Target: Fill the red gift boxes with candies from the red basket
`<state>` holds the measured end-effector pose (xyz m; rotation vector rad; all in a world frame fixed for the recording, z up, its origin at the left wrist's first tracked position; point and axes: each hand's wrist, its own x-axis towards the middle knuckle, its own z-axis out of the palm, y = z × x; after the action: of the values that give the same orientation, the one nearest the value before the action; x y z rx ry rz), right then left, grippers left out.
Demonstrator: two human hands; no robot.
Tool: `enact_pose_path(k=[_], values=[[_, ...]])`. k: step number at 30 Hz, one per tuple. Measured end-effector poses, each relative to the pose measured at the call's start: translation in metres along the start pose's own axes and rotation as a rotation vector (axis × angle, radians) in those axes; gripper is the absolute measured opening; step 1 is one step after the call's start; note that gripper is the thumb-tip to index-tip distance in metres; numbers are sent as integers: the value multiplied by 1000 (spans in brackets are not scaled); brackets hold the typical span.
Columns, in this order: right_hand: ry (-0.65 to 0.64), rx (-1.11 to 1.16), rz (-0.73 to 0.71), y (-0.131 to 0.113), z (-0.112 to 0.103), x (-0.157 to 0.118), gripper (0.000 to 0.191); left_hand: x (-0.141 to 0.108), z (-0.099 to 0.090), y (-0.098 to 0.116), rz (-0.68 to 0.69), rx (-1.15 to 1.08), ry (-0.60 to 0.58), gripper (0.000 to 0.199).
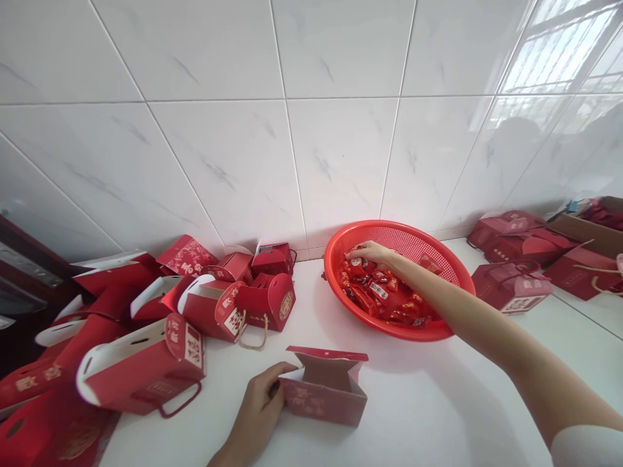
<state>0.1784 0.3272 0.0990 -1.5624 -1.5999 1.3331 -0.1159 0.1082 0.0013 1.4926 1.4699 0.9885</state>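
Over basket [438,246], right hand [370,253] outstretched, fingers [351,255] curled.

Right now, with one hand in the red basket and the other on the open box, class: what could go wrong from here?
1. The left hand grips only one end of the open gift box, so the light box may tip or slide when filled.
2. The right hand reaches across to the red basket; wrapped candies could drop onto the table on the way back.
3. The box pile crowds the left side and could get knocked.
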Motion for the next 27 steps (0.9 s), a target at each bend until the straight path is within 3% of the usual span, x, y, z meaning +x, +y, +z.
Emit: enact_pose_path(k=[5, 10, 14, 20, 27], values=[[36, -336, -22, 0, 11, -3, 17, 0, -1, -1, -9, -22, -9, 31], [133, -665, 22, -1, 25, -4, 25, 0, -1, 0, -6, -23, -11, 32], [144, -756, 40, 0, 29, -5, 30, -1, 0, 6, -6, -29, -8, 24], [120, -621, -92, -6, 15, -7, 22, -1, 1, 9, 4, -23, -39, 28], [189, -199, -347, -26, -4, -16, 11, -1, 0, 5, -7, -21, -30, 27]])
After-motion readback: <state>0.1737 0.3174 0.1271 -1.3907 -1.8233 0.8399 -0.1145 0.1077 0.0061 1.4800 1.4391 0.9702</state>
